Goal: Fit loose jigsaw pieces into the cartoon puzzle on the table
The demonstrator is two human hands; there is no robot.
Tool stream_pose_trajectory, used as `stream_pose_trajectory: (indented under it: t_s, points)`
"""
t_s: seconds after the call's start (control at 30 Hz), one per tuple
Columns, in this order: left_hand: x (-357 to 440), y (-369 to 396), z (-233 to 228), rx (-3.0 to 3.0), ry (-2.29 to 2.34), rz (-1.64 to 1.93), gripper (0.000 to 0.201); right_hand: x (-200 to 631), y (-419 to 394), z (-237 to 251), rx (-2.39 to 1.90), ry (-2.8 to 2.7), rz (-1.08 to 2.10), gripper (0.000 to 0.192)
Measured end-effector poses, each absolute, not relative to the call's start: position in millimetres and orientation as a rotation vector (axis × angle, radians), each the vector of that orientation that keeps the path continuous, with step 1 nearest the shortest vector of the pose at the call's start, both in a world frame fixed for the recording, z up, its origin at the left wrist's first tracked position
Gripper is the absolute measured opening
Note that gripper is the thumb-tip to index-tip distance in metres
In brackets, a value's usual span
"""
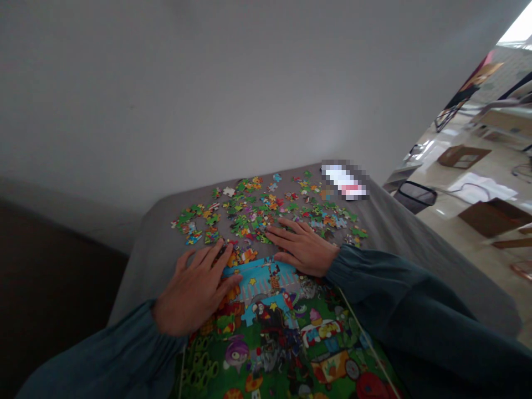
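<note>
A colourful cartoon puzzle picture (286, 338) lies flat at the near end of a grey table (153, 249). Beyond it, several loose puzzle pieces (266, 213) are scattered over the table top. My left hand (195, 291) rests flat, fingers spread, on the picture's upper left corner beside some orange pieces. My right hand (301, 244) lies flat with fingers apart at the picture's top edge, its fingertips touching loose pieces. Neither hand grips anything. Both arms wear dark teal sleeves.
A blurred white and red object (344, 180) lies at the table's far right corner. A plain grey wall stands behind the table. On the floor to the right are cardboard boxes (463, 156), a black bin (415, 195) and furniture.
</note>
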State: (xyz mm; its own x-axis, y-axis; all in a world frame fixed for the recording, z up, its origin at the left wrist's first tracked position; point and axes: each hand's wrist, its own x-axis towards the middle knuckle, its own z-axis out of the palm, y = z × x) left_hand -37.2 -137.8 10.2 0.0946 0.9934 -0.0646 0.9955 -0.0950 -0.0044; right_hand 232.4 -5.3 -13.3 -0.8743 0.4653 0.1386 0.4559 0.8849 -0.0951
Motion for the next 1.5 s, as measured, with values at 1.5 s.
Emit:
stream_pose_trajectory:
  t_s: [1.5]
  points:
    - [-39.1, -129.5, 24.6, 2.066, 2.28, -0.266, 0.073, 234.8, -5.0, -18.7, -0.7, -2.874, 0.037, 0.063]
